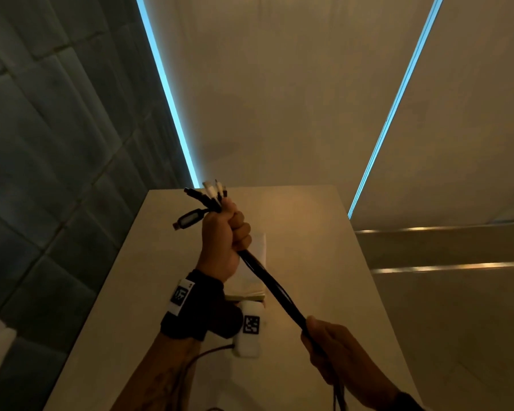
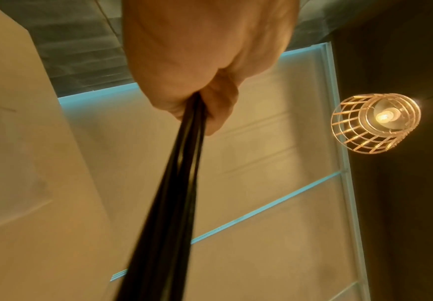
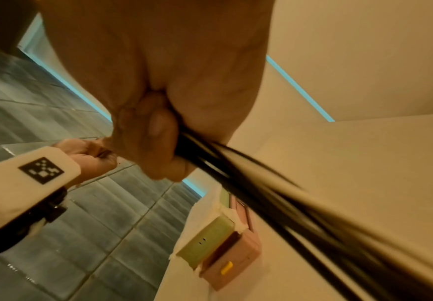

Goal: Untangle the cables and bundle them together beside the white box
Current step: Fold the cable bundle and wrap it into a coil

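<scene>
Several black cables (image 1: 269,281) run taut as one bundle between my two hands above the table. My left hand (image 1: 227,232) is raised in a fist round the bundle's top. Black and white plug ends (image 1: 209,195) fan out above that fist. My right hand (image 1: 328,347) grips the same bundle lower down, near the front right. The cables' lower ends drop out of sight below it. The white box (image 1: 254,272) lies on the table behind the bundle, partly hidden by my left wrist. The left wrist view shows my left hand (image 2: 204,95) clenched on the cables (image 2: 174,183). The right wrist view shows my right hand (image 3: 158,134) clenched on the cables (image 3: 274,201), with the box (image 3: 217,242) below.
The beige table (image 1: 309,232) is narrow; its left edge drops to a dark tiled floor (image 1: 42,143). Pale panels with blue light strips (image 1: 166,93) stand behind it. A lit wire-cage lamp (image 2: 376,122) hangs overhead. A thin reddish wire (image 1: 211,351) trails from my left wrist camera.
</scene>
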Available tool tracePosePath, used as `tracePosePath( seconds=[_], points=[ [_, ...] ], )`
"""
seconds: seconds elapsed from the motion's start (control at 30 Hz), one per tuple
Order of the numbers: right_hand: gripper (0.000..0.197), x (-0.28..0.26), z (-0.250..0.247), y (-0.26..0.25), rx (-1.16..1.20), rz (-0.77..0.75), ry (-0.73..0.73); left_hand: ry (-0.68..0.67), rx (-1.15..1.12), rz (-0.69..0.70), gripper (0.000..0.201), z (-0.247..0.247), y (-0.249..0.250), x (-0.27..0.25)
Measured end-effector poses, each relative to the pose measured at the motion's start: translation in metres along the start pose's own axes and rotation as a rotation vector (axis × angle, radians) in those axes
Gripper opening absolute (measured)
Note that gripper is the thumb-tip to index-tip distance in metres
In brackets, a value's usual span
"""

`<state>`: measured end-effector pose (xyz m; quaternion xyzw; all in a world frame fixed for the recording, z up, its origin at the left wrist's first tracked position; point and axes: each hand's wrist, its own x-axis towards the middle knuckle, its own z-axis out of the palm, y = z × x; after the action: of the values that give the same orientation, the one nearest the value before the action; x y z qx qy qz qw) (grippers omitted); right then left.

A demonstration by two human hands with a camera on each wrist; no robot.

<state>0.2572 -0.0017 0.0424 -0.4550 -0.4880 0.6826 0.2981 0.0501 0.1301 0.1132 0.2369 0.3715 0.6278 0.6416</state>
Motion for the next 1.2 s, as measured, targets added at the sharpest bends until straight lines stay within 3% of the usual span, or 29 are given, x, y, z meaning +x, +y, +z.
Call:
tracePosePath(
  seconds=[0.2,0.27,0.33,0.43,0.53,0.67,0.8,0.87,0.97,1.1,1.2],
  points=[
    [0.043,-0.035,-0.009,0.031,-0.112,0.126,0.070,0.020,-0.046,0.044,0.034,-0.018,0.021,0.016],
    [0.048,-0.050,-0.010,0.025,-0.266,0.132,0.119,0.022,-0.008,0.050,0.030,-0.025,0.025,0.016],
    [0.050,-0.058,-0.010,-0.003,-0.422,0.045,0.106,-0.002,0.145,0.059,0.027,-0.028,0.025,0.011],
    [0.060,-0.061,-0.019,-0.063,-0.480,-0.147,0.157,-0.118,0.444,0.035,0.024,-0.024,0.014,-0.006],
    [0.070,-0.049,-0.032,-0.108,-0.315,-0.305,0.200,-0.237,0.571,-0.033,0.026,-0.015,-0.002,-0.026],
    [0.072,-0.015,-0.059,-0.147,-0.072,-0.449,0.236,-0.461,0.522,-0.144,0.035,-0.001,-0.020,-0.056],
    [0.043,0.015,-0.066,-0.159,-0.027,-0.440,0.280,-0.622,0.516,-0.223,0.049,0.012,-0.025,-0.080],
    [0.038,0.026,-0.065,-0.156,-0.016,-0.425,0.288,-0.613,0.632,-0.193,0.055,0.018,-0.029,-0.087],
    [0.038,0.037,-0.061,-0.152,0.015,-0.403,0.266,-0.495,0.795,-0.162,0.035,0.023,-0.038,-0.089],
    [0.040,0.041,-0.056,-0.153,0.019,-0.403,0.213,-0.453,0.831,-0.247,0.030,0.023,-0.048,-0.087],
    [0.040,0.043,-0.059,-0.153,0.002,-0.395,0.199,-0.435,0.823,-0.258,0.010,0.026,-0.048,-0.088]
  ],
)
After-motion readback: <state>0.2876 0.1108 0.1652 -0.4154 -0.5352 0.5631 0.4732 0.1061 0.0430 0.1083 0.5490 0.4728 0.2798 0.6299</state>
